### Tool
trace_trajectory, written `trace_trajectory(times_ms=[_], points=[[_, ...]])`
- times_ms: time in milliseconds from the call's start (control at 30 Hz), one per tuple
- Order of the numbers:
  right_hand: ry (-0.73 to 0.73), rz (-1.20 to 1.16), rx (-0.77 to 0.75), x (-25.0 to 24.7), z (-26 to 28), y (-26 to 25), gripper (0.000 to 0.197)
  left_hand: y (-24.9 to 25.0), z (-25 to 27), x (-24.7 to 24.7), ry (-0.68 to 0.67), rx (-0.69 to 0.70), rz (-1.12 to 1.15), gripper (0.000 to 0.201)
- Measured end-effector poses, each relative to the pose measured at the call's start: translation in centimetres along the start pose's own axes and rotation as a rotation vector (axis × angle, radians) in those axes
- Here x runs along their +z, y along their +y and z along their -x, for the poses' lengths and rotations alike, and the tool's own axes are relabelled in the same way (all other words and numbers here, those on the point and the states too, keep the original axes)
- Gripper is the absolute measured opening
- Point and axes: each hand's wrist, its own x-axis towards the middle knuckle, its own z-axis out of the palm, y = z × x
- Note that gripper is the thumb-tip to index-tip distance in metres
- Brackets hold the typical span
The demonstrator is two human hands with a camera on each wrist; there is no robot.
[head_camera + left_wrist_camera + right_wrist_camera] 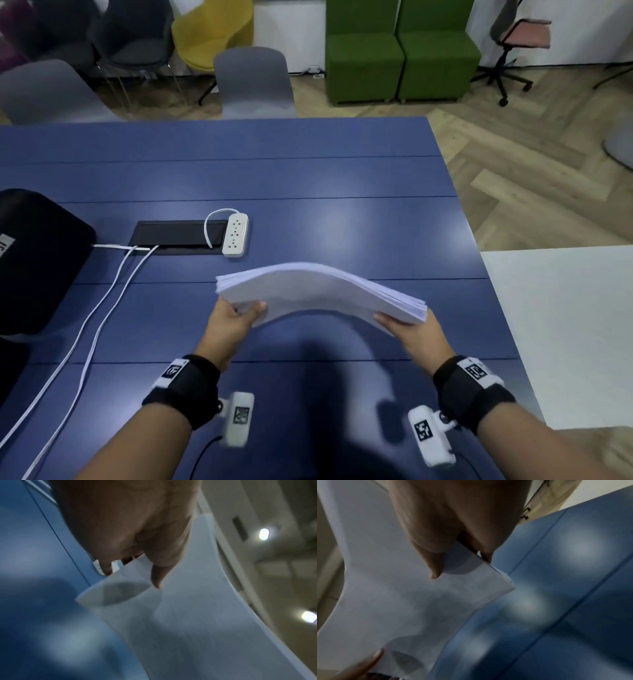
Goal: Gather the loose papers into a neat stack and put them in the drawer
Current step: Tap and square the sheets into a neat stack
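A thick stack of white papers [315, 291] hangs above the blue table [308, 178], bowed upward in the middle. My left hand [236, 317] grips its left end, thumb on the near face and fingers behind. My right hand [409, 329] grips the right end the same way. In the left wrist view the stack of papers [197, 615] curves away under my left hand [137, 561]. The right wrist view shows the stack of papers [393, 595] pinched by my right hand [457, 555]. No drawer is in view.
A white power strip [235, 234] lies by a black cable hatch [178, 236], with white cables [102, 298] running to the near left. A black bag [37, 260] sits at the left edge. A white surface [561, 329] adjoins the table's right side. Chairs stand beyond.
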Motion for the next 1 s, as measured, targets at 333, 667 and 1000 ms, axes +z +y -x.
trace_trajectory(times_ms=[333,667,1000], points=[[-0.060,0.109,0.030,-0.3,-1.8,3.7,0.017,0.5,-1.4,2.0,0.255,-0.019,0.322,0.075],[-0.065,0.082,0.026,-0.4,-2.5,4.4,0.017,1.2,-3.0,2.1,0.290,0.034,0.055,0.052],[-0.049,0.061,0.023,-0.3,-2.5,4.0,0.020,0.6,-0.8,5.7,-0.049,0.752,-1.292,0.086]])
